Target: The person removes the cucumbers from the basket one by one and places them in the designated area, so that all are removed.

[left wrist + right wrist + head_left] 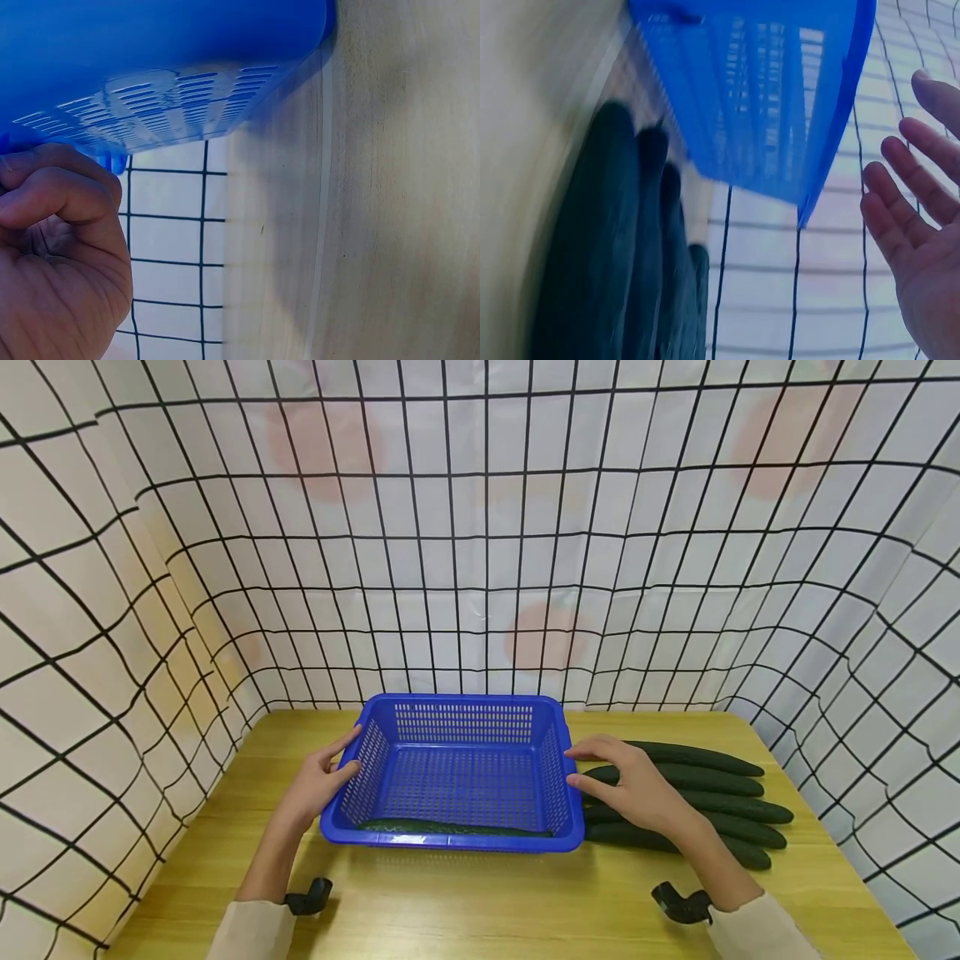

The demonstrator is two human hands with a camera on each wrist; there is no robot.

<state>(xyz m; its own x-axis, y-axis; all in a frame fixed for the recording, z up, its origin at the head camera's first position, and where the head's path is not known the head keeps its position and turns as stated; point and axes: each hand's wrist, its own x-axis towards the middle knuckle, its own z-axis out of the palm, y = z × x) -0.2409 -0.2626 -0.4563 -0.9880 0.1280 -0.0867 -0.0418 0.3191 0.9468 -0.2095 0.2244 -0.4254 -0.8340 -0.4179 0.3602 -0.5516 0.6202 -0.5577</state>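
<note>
A blue plastic basket (450, 842) with slotted walls stands on the table in the head view. One long dark green cucumber (442, 827) lies inside along its near wall. My left hand (318, 783) is at the basket's left rim, thumb and index finger stretched toward it and spread apart. In the left wrist view its other fingers (71, 195) bend inward beside the wall. Near the right rim, my right hand (637, 785) has its fingers spread; the right wrist view shows it apart from the basket with nothing in the palm. Several cucumbers (738, 806) lie partly beneath that hand.
The yellow wooden table (450, 910) extends in front of the basket. White sheeting behind a black wire grid (480, 585) encloses the back and both sides. A black wrist mount (309, 897) sits on the left forearm, another (681, 903) on the right.
</note>
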